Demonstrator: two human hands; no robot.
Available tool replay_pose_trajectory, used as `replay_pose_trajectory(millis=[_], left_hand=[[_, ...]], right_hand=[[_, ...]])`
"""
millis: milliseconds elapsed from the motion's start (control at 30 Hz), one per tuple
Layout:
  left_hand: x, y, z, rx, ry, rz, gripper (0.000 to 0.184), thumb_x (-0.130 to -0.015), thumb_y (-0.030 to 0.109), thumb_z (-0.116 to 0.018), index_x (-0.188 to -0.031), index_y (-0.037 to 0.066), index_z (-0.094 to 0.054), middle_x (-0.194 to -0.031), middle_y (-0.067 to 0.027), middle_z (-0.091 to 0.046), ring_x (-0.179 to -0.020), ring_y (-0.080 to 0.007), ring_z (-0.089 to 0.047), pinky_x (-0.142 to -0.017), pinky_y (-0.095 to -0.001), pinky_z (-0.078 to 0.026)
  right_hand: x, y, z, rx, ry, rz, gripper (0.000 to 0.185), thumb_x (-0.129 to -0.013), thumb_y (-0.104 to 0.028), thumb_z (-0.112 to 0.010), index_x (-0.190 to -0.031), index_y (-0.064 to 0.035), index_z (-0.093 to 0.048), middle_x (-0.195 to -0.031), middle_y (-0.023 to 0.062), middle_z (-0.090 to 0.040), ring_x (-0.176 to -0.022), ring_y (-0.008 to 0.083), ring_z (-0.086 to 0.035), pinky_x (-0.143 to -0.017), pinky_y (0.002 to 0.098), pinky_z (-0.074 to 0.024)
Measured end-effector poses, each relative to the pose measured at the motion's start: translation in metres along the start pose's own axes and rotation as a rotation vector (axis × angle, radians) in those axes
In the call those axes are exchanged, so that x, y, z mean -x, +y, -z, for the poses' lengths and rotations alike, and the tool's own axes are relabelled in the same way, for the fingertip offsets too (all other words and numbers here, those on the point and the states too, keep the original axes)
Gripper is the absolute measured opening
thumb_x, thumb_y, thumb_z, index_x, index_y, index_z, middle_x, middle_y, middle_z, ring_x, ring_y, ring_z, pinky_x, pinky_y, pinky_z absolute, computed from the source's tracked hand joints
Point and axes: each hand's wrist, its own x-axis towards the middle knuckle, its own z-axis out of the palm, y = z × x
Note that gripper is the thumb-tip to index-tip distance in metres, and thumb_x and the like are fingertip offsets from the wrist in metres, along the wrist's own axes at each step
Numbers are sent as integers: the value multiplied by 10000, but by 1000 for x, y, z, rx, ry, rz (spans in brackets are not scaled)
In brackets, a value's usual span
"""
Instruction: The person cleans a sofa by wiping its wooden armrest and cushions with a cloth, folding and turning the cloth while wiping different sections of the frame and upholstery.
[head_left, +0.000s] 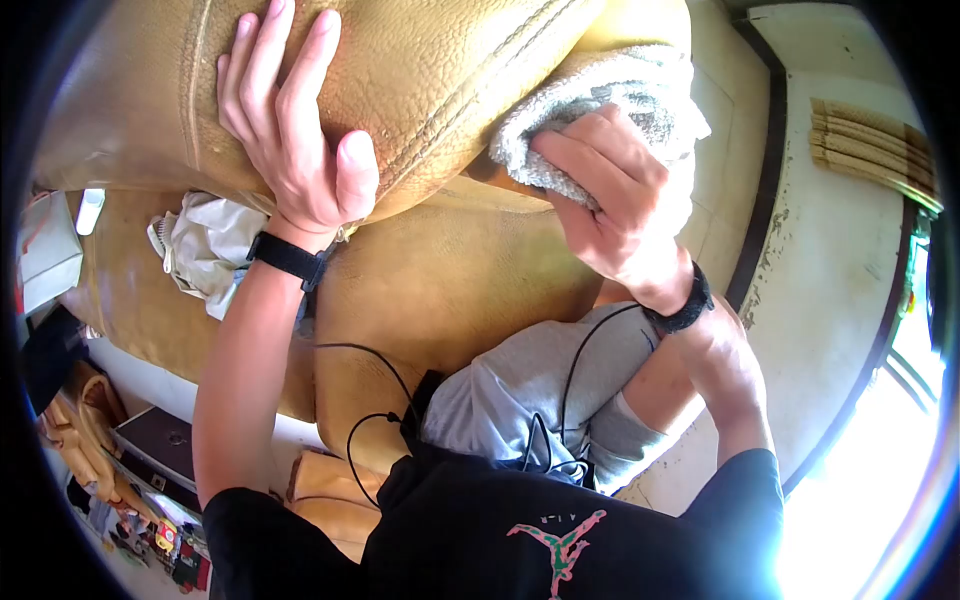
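Rests the left hand (295, 170) flat on the padded tan leather (430, 70), toward the left of the scene, with fingers spread wide, thumb apart and nothing held; probably placed so for balance or to steady the surface. Grips a bunched grey cloth (560, 100) in the right hand (615, 190), fingers curled closely over the folds, against the right end of the same padded tan leather. Seems bunched to give a thick pad between hand and surface. Cannot tell the pressure behind either hand. Nearer and lower, shows a bare leather seat (450, 250). Farther left, crumpled on leather just beside the left wrist's black band (285, 260), includes a white fabric (210, 245), perhaps there to be out of the way.
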Motion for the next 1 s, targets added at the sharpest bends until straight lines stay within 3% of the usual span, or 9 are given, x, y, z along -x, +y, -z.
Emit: replay_pose_trajectory(millis=[233,300,333,533,733,833,900,967,1000], left_hand=[[3,-1,2,-19,-37,36,731,-1055,502,-310,-1437,-72,-552,-1533,-271,-489,-1434,-434,-413,-1214,-545,-276],[6,-3,-4,17,49,33,713,-1040,534,-314,-1424,5,-598,-1523,-235,-520,-1438,-410,-412,-1215,-551,-234],[3,0,2,-4,-5,8,731,-1057,503,-311,-1441,-73,-547,-1528,-282,-490,-1438,-443,-409,-1215,-553,-270],[1,4,1,-3,-2,32,724,-1053,524,-312,-1426,-40,-574,-1527,-263,-501,-1446,-434,-408,-1217,-562,-255],[-13,26,13,-106,-89,55,652,-1053,499,-359,-1468,36,-558,-1556,-236,-471,-1461,-414,-398,-1222,-591,-212],[-26,68,45,-250,-217,66,411,-985,239,-619,-1343,43,-665,-1396,-160,-633,-1346,-359,-535,-1157,-526,-331],[-25,92,42,170,-262,-15,334,-892,87,-731,-1224,57,-729,-1216,-109,-708,-1154,-304,-648,-1028,-461,-463],[-35,123,32,225,-459,-25,281,-878,32,-730,-1159,29,-735,-1117,-110,-709,-1003,-290,-677,-905,-415,-534],[-33,129,25,329,-465,101,243,-910,17,-694,-1152,-1,-711,-1102,-136,-696,-997,-316,-671,-901,-423,-543]], right_hand=[[5,-9,2,-16,-28,31,315,-636,96,-665,-942,39,-718,-826,108,-636,-697,256,-586,-610,349,-503],[2,-15,-2,98,32,-115,309,-618,80,-690,-924,36,-715,-837,130,-637,-743,247,-599,-656,359,-509],[2,-14,-3,124,17,-77,385,-627,37,-701,-1012,18,-685,-888,119,-605,-754,287,-573,-662,392,-508],[19,-15,7,362,-58,157,365,-649,-50,-752,-1005,10,-700,-917,117,-621,-859,305,-622,-778,384,-557],[20,-22,9,71,17,-110,369,-710,-54,-758,-1076,-49,-710,-980,94,-619,-906,301,-627,-779,398,-560],[23,-26,12,85,48,-188,435,-706,-33,-769,-1133,-88,-708,-1088,73,-613,-948,305,-616,-811,397,-553],[30,-39,13,152,35,-221,345,-751,-48,-751,-1093,-63,-707,-1082,74,-611,-975,288,-595,-858,387,-544],[34,-45,11,156,61,-220,346,-753,-52,-757,-1094,-43,-704,-1088,81,-619,-977,289,-594,-876,388,-537],[36,-42,9,147,95,-209,342,-753,-61,-762,-1088,-32,-702,-1086,85,-623,-983,288,-596,-883,386,-534]])
